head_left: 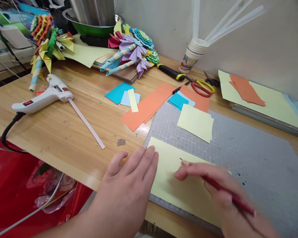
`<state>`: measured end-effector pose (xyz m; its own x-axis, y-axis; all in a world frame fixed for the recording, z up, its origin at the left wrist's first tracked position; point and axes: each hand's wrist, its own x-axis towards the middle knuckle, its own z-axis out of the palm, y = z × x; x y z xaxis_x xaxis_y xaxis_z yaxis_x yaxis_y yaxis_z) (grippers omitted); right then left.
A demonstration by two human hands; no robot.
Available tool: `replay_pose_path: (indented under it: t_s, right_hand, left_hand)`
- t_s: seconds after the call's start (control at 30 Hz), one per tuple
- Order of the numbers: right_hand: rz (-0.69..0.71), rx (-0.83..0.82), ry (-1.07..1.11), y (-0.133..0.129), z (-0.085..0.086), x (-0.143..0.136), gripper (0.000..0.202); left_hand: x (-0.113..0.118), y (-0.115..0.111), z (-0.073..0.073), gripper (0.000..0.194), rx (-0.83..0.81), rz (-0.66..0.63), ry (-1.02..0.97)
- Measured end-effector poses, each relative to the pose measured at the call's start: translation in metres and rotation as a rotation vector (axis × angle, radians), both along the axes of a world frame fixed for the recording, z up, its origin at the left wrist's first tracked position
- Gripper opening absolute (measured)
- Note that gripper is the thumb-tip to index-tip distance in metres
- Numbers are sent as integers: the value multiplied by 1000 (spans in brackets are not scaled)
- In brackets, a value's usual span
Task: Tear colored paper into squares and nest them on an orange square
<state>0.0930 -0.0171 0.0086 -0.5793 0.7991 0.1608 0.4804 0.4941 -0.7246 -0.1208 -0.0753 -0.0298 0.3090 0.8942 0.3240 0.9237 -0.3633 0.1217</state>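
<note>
A pale yellow sheet (186, 195) lies across the lower left of the grey cutting mat (258, 158). My left hand (131, 185) rests flat at the sheet's left edge, its fingers stretched out and holding nothing. Over the sheet, my right hand (221, 191) is closed round a dark red pencil (234, 198), whose tip points up and left just above or on the paper. Smaller yellow pieces (195, 122) lie on the mat beyond the sheet, beside blue pieces (178, 100) and orange strips (149, 107).
A white glue gun (44, 96) with its cord lies at the left. Scissors (202, 87), a black-handled cutter (171, 71) and a paper cup (190, 59) with clear sticks are behind. Folded paper flowers (136, 49) and a paper stack (263, 99) stand near the wall.
</note>
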Motion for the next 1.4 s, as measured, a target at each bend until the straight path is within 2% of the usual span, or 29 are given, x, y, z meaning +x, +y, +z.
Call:
replay_pose_path:
  t_s: [0.1,0.2,0.3,0.5,0.87,1.0,1.23,1.4]
  right_hand:
    - [-124,-328,249,28,7,-29,32]
    - [-127,-515,223,59,5,-62,26]
    - [-91,-441,179,76,-6,-77,8]
    - [-29,-328,143,75,-22,-70,9]
    - [61,-173,92,76,-22,-68,13]
    - [92,-162,81,75,-21,-68,13]
    - [23,-194,154,75,-24,-69,14]
    - [60,-145,80,74,-23,-69,13]
  left_hand:
    - [-1,1,-3,52,-17,-3,-16]
    - [-1,2,-4,54,-31,-13,2]
    - [-2,2,-4,52,-20,-11,20]
    - [-3,2,-1,47,-31,5,20]
    - [-2,3,0,47,-49,11,27]
    - [-3,2,-1,48,-54,-5,27]
    - [-3,3,-1,50,-75,-11,19]
    - [-3,3,-1,49,-65,-8,14]
